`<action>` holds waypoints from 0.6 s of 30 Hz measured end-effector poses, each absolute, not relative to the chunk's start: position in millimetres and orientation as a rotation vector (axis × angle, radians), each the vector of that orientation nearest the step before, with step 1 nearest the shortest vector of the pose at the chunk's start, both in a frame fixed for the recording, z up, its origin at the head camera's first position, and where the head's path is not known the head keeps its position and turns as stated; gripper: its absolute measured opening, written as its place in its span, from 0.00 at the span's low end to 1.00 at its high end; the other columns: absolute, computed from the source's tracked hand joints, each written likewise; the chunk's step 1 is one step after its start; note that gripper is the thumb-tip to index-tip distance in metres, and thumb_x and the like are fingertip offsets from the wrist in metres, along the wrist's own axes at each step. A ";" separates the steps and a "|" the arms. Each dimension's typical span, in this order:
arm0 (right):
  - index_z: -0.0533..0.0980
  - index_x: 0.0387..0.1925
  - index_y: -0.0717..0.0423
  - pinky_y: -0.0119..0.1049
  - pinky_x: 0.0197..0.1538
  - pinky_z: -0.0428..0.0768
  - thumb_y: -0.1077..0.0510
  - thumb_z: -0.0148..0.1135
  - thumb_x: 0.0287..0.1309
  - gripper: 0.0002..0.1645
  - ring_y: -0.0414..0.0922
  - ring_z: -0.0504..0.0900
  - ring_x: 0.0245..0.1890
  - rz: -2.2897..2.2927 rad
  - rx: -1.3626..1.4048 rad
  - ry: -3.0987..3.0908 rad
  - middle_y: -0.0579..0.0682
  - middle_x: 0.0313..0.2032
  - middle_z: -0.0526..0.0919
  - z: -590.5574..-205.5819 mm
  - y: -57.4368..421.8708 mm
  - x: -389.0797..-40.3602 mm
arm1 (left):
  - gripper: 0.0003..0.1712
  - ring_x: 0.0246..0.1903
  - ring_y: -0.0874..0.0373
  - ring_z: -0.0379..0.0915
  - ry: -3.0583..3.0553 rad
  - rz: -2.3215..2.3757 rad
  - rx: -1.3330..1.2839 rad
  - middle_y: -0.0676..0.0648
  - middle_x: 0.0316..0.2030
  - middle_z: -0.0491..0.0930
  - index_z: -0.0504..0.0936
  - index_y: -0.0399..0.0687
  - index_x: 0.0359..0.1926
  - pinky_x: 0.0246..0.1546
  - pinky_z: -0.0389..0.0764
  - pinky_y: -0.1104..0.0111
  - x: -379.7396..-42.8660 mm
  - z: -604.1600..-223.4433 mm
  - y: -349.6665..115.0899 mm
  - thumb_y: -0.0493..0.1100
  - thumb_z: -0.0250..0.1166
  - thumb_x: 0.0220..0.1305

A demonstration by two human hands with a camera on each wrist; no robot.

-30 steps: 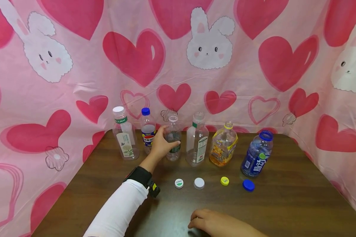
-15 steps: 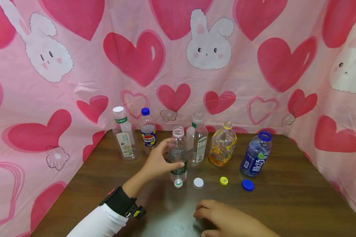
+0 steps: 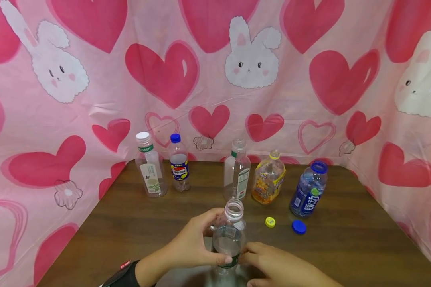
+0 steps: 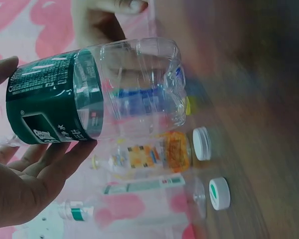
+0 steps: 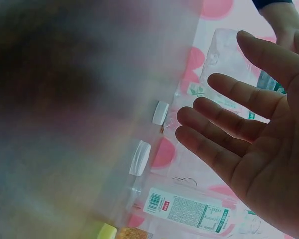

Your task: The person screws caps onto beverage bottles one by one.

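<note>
My left hand point(image 3: 197, 239) grips a clear plastic bottle point(image 3: 233, 227) with a dark green label. Its mouth is uncapped and it stands nearly upright. In the left wrist view, the thumb and fingers wrap the label, and the bottle's base hangs clear of the table. My right hand point(image 3: 273, 261) is close by on the bottle's right, fingers spread and fairly straight in the right wrist view; whether they touch it I cannot tell. A white cap with a green mark point(image 4: 219, 193) and a plain white cap point(image 4: 202, 143) lie on the table, mostly hidden in the head view.
At the back stand a white-capped bottle point(image 3: 151, 171), a blue-capped cola bottle point(image 3: 179, 167), an uncapped clear bottle point(image 3: 237, 175), an uncapped orange-drink bottle point(image 3: 269, 179) and an uncapped blue-labelled bottle point(image 3: 309, 191). A yellow cap point(image 3: 270, 222) and a blue cap point(image 3: 299, 227) lie nearer.
My left hand has taken hold of the green-labelled bottle and brought it from the back row toward me. My right hand has shifted slightly right and now is beside it.
</note>
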State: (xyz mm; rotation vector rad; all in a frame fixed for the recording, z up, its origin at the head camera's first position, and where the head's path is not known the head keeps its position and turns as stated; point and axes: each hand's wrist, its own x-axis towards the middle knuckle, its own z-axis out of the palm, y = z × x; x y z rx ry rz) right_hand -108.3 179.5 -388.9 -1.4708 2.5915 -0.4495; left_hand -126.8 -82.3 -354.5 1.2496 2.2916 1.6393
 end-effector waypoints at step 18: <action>0.80 0.44 0.49 0.36 0.48 0.80 0.53 0.68 0.57 0.13 0.37 0.78 0.42 -0.754 -1.391 2.688 0.40 0.41 0.79 -379.6 149.6 -177.4 | 0.43 0.52 0.60 0.74 2.242 1.596 1.328 0.56 0.52 0.78 0.68 0.58 0.64 0.46 0.81 0.65 -107.7 -351.0 -77.4 0.45 0.79 0.48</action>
